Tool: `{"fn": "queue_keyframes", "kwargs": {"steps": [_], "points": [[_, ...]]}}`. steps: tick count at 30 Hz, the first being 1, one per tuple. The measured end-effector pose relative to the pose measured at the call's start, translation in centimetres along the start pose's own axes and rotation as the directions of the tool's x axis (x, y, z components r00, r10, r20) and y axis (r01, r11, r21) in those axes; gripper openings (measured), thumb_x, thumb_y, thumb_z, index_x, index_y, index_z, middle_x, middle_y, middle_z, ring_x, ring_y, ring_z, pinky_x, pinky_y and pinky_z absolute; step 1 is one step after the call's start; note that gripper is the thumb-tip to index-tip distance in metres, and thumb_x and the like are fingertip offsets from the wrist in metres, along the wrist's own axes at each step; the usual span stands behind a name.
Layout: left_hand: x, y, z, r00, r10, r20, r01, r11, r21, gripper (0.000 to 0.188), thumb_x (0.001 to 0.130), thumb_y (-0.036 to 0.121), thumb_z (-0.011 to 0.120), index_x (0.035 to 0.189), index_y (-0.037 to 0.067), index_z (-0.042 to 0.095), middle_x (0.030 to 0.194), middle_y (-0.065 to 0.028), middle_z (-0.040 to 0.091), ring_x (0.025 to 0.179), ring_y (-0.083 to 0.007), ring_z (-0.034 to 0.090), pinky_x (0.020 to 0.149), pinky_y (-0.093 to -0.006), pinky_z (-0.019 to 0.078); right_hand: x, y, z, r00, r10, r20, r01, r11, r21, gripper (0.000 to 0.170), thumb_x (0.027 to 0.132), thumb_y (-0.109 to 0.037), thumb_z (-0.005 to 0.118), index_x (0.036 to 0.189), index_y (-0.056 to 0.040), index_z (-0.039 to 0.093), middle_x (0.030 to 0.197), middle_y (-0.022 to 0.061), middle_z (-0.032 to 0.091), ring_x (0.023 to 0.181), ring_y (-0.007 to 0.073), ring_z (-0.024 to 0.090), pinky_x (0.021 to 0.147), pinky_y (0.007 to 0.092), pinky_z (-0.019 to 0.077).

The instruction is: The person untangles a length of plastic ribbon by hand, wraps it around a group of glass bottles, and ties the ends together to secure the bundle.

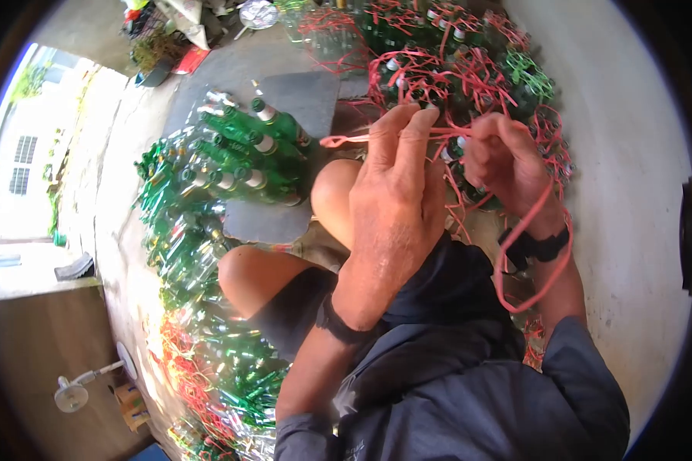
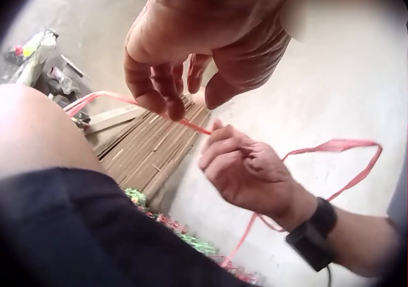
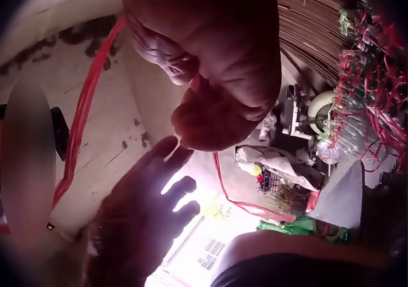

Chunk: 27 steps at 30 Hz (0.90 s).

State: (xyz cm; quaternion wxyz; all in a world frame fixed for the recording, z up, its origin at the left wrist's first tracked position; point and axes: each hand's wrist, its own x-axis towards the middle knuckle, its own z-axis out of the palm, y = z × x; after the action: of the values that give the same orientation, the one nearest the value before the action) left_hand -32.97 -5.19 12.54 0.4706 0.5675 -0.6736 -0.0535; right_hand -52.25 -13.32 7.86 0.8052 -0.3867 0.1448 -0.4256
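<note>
A length of pinkish-red plastic string stretches sideways in front of the knees, with a small loop at its left end. The right hand grips it in curled fingers, and more string loops loosely around that wrist. My left hand is close beside the right, its fingers over the string in the head view. In the left wrist view the left fingertips lie right at the string, with a gap between thumb and fingers. The left fingers look spread in the right wrist view.
Green bottles stand to the left on a grey board. Bundles of bottles tangled with red string fill the area ahead. Flattened cardboard leans by the white wall. A fan stands at lower left.
</note>
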Motion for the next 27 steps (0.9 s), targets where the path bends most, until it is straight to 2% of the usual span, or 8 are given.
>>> {"fn": "queue_keyframes", "kwargs": {"steps": [6,12,17,18,20,24,26,27], "points": [[-0.7,-1.2,-0.6,0.986,0.076,0.149,-0.066,0.995,-0.073,0.013,0.086,0.006,0.069,0.098,0.004,0.068,0.085,-0.0129,0.063,0.081,-0.0325,0.064,0.065,-0.0427,0.0495,-1.6,-0.4,1.5,1.0,-0.013,0.016,0.014,0.999,-0.032,0.04,0.108,-0.043,0.046,0.109,-0.0064,0.063,0.078,0.0026,0.057,0.067,0.0147,0.056,0.058,0.0315,0.0493],[-1.4,-0.2,-4.9,0.986,0.021,0.167,-0.024,1.0,0.016,0.01,0.086,0.003,0.07,0.095,0.002,0.066,0.082,-0.0152,0.059,0.077,-0.0348,0.061,0.065,-0.0445,0.0481,-4.4,0.4,-1.2,0.988,0.157,-0.007,-0.155,0.972,-0.174,0.032,0.104,-0.034,0.059,0.116,-0.0044,0.064,0.08,0.0032,0.061,0.07,0.015,0.06,0.062,0.0313,0.0515],[-2.9,-1.4,-7.7,0.996,-0.005,0.084,0.013,0.996,-0.085,0.009,0.087,0.001,0.069,0.094,0.0,0.065,0.082,-0.0154,0.061,0.077,-0.0356,0.062,0.068,-0.0432,0.0498,-8.7,1.3,-6.8,0.798,0.485,-0.358,-0.559,0.372,-0.741,0.021,0.09,-0.005,0.061,0.11,0.0008,0.067,0.084,0.0064,0.067,0.074,0.0129,0.065,0.066,0.0284,0.0518],[-3.2,-1.3,-8.5,0.997,-0.047,0.067,0.053,0.995,-0.081,0.008,0.087,0.0,0.069,0.094,0.0,0.064,0.082,-0.0154,0.061,0.077,-0.0355,0.062,0.068,-0.0426,0.0502,-9.7,1.1,-8.0,0.797,0.487,-0.357,-0.558,0.37,-0.743,0.021,0.09,-0.005,0.061,0.11,0.0008,0.067,0.084,0.0064,0.067,0.074,0.0129,0.065,0.066,0.0284,0.0518],[-3.6,-1.1,-9.7,0.988,-0.138,0.066,0.144,0.984,-0.107,0.006,0.087,-0.001,0.068,0.093,-0.001,0.065,0.08,-0.0145,0.061,0.074,-0.0327,0.061,0.066,-0.0399,0.0489,-11.0,0.3,-9.7,0.759,0.574,-0.307,-0.286,-0.13,-0.949,0.021,0.09,-0.007,0.061,0.11,-0.0006,0.068,0.088,0.0134,0.07,0.081,0.0199,0.069,0.073,0.0328,0.0558],[-4.1,-1.5,-11.3,0.988,-0.145,0.06,0.15,0.986,-0.076,0.007,0.086,-0.001,0.069,0.092,-0.002,0.066,0.078,-0.0107,0.061,0.072,-0.0264,0.059,0.065,-0.0359,0.0462,-11.7,-2.3,-10.7,0.728,0.492,-0.478,-0.46,-0.166,-0.872,0.025,0.087,-0.007,0.063,0.111,-0.0035,0.067,0.081,0.0073,0.064,0.074,0.0161,0.064,0.07,0.0323,0.0524],[-3.9,-1.2,-11.7,0.986,-0.145,0.083,0.15,0.988,-0.047,0.007,0.085,-0.002,0.069,0.092,-0.002,0.067,0.076,-0.0103,0.061,0.073,-0.0257,0.058,0.066,-0.0362,0.0461,-10.7,-3.4,-11.1,0.925,0.293,-0.242,-0.205,-0.152,-0.967,0.02,0.09,-0.005,0.062,0.109,0.0002,0.067,0.091,0.0147,0.069,0.086,0.0243,0.069,0.081,0.0356,0.0541],[-3.9,-1.1,-11.5,0.991,-0.111,0.082,0.112,0.994,-0.014,0.009,0.084,-0.002,0.071,0.092,-0.001,0.068,0.076,-0.0092,0.061,0.072,-0.0248,0.057,0.066,-0.0359,0.0452,-9.9,-3.5,-10.2,0.96,0.153,-0.233,-0.235,-0.002,-0.972,0.024,0.089,-0.007,0.065,0.112,-0.0001,0.066,0.098,0.014,0.069,0.092,0.0241,0.068,0.085,0.0352,0.053]]}}
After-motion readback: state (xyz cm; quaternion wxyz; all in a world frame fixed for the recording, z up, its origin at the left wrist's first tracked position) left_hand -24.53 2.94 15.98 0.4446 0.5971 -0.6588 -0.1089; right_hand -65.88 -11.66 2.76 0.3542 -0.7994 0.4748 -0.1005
